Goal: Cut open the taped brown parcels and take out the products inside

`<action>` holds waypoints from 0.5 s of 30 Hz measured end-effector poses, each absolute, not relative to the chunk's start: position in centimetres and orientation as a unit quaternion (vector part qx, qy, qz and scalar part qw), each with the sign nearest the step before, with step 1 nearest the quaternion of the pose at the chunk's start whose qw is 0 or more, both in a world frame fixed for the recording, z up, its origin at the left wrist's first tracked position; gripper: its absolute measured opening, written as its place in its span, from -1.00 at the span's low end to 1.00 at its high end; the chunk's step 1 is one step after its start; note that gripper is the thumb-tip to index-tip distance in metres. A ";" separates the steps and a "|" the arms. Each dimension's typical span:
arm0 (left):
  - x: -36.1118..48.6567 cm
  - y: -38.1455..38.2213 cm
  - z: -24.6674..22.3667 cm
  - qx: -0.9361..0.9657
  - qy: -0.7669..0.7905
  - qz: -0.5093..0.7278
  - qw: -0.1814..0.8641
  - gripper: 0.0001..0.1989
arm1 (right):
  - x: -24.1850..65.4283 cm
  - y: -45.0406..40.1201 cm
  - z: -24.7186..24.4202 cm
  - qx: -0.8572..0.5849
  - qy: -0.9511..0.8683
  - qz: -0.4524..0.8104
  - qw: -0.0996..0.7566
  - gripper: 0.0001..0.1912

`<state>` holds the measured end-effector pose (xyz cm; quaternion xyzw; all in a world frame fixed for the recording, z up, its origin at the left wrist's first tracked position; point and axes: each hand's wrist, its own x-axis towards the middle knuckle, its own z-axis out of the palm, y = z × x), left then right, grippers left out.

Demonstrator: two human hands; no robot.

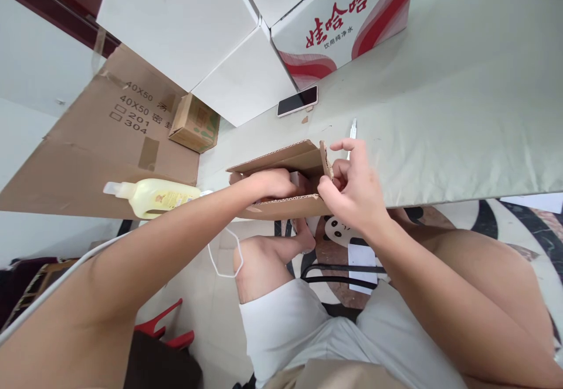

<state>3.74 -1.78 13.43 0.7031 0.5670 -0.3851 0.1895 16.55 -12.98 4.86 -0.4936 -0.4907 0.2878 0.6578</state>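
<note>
An opened cardboard box (285, 208) lies at the table's front edge, its top flaps raised. My left hand (277, 183) reaches down inside it with the fingers curled; the fingertips are hidden by the box wall. Just right of those knuckles, a small pale item (299, 182) shows inside the box. My right hand (356, 192) grips the right end of the box between thumb and bent fingers, while its index finger sticks out above. Behind that hand, a slim silvery pen-like tool (353, 128) lies on the table, partly covered.
A phone (298, 101) lies near a white and red carton (343, 22). At left are a bottle of yellow liquid (162, 196), a small brown box (194, 124) and a large cardboard sheet (127, 137). A white cable loop (211, 260) hangs below the table edge.
</note>
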 end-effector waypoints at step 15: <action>2.6 0.2 17.8 0.631 0.624 -0.412 0.205 -0.44 | 15.9 -12.2 4.2 -0.443 -0.350 0.209 0.799 -0.73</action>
